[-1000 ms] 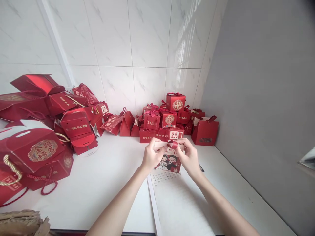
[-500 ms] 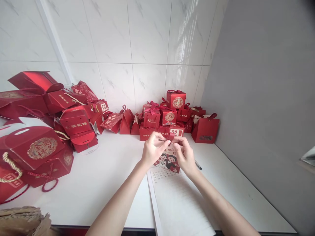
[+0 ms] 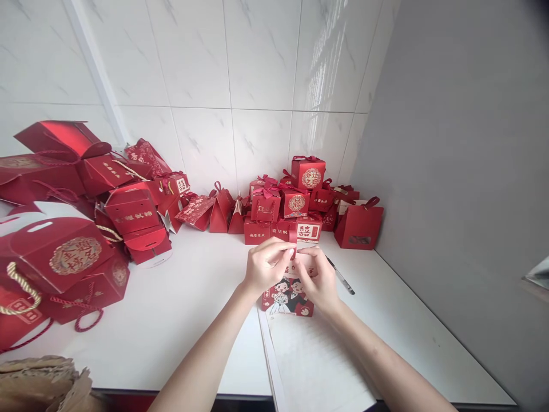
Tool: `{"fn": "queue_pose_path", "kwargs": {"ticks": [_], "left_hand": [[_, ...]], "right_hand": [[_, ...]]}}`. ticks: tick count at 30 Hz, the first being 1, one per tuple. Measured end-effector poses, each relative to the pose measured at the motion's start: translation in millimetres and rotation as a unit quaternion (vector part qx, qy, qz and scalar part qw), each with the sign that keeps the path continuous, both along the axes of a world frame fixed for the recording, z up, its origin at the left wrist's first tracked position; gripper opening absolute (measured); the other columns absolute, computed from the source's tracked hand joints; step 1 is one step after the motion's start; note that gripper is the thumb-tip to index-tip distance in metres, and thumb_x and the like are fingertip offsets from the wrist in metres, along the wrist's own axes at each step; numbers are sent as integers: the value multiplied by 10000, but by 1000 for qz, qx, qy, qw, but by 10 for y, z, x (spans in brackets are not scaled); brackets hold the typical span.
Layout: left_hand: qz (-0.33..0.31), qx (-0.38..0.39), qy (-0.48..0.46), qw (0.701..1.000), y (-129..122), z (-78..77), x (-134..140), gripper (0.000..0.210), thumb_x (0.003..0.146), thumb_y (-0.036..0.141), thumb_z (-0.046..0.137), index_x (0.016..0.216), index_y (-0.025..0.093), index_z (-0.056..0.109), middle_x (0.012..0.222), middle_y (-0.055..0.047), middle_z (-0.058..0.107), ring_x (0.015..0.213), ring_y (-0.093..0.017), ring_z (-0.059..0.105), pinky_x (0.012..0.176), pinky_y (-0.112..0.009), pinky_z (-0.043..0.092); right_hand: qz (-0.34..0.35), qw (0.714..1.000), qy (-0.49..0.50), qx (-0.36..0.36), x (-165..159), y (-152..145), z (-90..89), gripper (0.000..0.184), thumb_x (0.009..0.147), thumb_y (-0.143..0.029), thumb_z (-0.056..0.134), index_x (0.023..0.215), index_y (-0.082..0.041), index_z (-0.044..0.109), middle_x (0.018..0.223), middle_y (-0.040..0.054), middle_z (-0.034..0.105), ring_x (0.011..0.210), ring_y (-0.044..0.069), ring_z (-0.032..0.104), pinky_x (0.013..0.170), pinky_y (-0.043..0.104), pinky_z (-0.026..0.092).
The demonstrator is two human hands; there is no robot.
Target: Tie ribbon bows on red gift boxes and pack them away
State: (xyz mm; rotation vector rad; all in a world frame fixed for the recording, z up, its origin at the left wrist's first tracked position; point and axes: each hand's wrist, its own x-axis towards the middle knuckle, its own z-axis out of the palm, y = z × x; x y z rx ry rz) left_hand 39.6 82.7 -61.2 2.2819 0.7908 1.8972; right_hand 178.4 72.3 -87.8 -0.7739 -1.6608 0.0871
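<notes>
Above a red gift box [image 3: 281, 303] with a cartoon couple on its front, both my hands meet at a red ribbon [image 3: 293, 236]. My left hand [image 3: 268, 266] pinches the ribbon between thumb and fingers, with a loop sticking up behind the fingertips. Close against it on the right, my right hand [image 3: 318, 280] is closed in a pinch at the ribbon's lower part; its fingertips partly hide what they grip. The box stands upright on the upper part of an open notebook [image 3: 319, 360], and my hands cover part of its top.
A pen [image 3: 341, 274] lies right of the box. Finished-looking red gift boxes [image 3: 307, 173] are stacked by the tiled wall. On the left is a heap of larger red boxes [image 3: 77, 254] with rope handles. Crumpled brown paper [image 3: 40, 383] sits at the lower left; a grey partition [image 3: 441, 189] bounds the right.
The gift box has come lower and nearer me, now covering the notebook's handwriting. My hands have shifted slightly left and down, the ribbon loop stands taller, and more of the pen shows.
</notes>
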Motion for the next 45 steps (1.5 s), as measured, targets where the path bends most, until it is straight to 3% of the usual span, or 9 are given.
{"fn": "queue_pose_path", "kwargs": {"ticks": [9, 17, 22, 27, 45], "left_hand": [[-69, -122, -91, 986, -58, -15, 47, 147, 781, 185, 576, 858, 167, 699, 789, -48, 691, 714, -148, 662, 624, -253, 571], [-79, -217, -125, 965, -78, -9, 76, 157, 777, 237, 602, 869, 152, 695, 842, -60, 721, 763, -172, 682, 690, -275, 582], [-54, -159, -85, 982, -83, -14, 85, 120, 800, 210, 568, 830, 180, 680, 800, -31, 698, 746, -144, 657, 692, -262, 566], [-86, -144, -94, 981, -78, -59, 79, 183, 801, 204, 542, 892, 170, 697, 848, -61, 684, 788, -159, 656, 654, -266, 579], [-67, -153, -127, 978, -105, -67, 127, 64, 779, 222, 623, 790, 190, 677, 746, -17, 637, 695, -126, 617, 646, -251, 531]], "right_hand": [[6, 999, 35, -35, -23, -19, -25, 60, 887, -264, 486, 894, -214, 519, 786, 7, 555, 684, 145, 539, 606, 261, 429], [46, 980, 94, -171, 0, -102, 63, 165, 859, -370, 528, 840, -209, 563, 792, 7, 612, 712, 157, 572, 573, 246, 431], [55, 971, 113, -201, 20, -130, 94, 197, 833, -397, 551, 819, -202, 573, 725, 2, 599, 599, 135, 534, 489, 231, 396], [55, 970, 116, -208, 18, -137, 107, 204, 815, -400, 557, 804, -197, 570, 650, -13, 559, 463, 99, 423, 395, 219, 309], [36, 975, 107, -189, 27, -141, 113, 183, 802, -387, 572, 805, -205, 587, 649, -14, 568, 502, 120, 460, 427, 229, 338]]}}
